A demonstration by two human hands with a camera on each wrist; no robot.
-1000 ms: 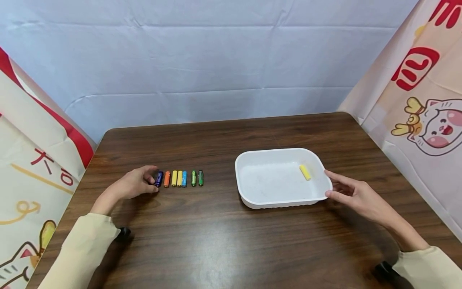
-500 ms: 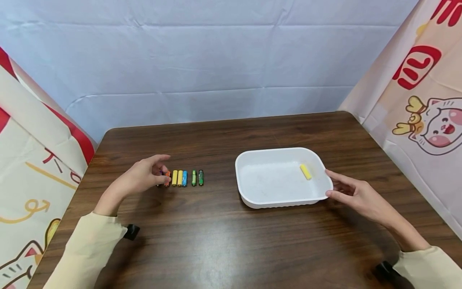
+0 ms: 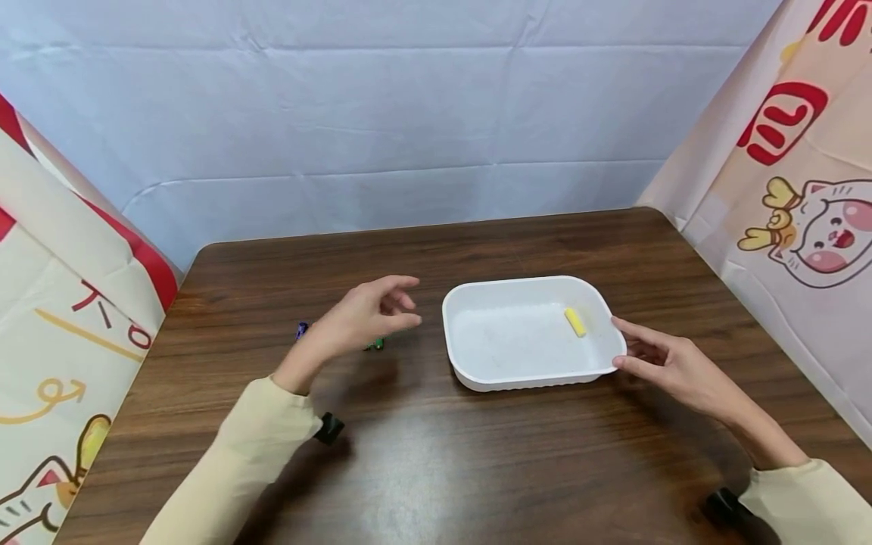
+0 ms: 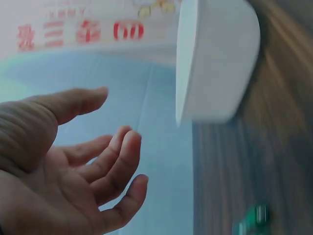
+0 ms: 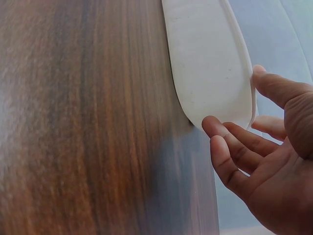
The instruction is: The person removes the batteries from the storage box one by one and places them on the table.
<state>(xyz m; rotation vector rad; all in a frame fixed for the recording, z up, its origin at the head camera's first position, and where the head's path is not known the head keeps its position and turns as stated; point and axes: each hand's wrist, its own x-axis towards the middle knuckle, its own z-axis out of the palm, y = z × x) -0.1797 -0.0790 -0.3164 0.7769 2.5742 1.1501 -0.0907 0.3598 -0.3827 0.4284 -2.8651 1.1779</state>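
Observation:
My left hand (image 3: 368, 314) is over the row of batteries, its thumb apart from its loosely bent fingers. Nothing is between them in the left wrist view. A dark blue battery (image 3: 302, 330) shows at the row's left end and a green battery (image 3: 378, 344) at its right; the hand and wrist hide those between. On the right side of the table stands a white plastic tray (image 3: 518, 384), with a yellow battery (image 3: 575, 322) lying inside near its right end. My right hand (image 3: 671, 371) holds the tray's right end, thumb at the rim and fingertips against the outer wall.
Brown wood-grain table (image 3: 422, 462) lies under everything. A pale cloth (image 3: 409, 136) hangs along its back edge, with printed cloths (image 3: 811, 174) at the sides. A black strap end (image 3: 330, 428) sticks out by the left sleeve.
My left hand has moved right from beside the dark blue battery, across the row toward the tray, and now covers most of the batteries. The right hand and the tray stay in place.

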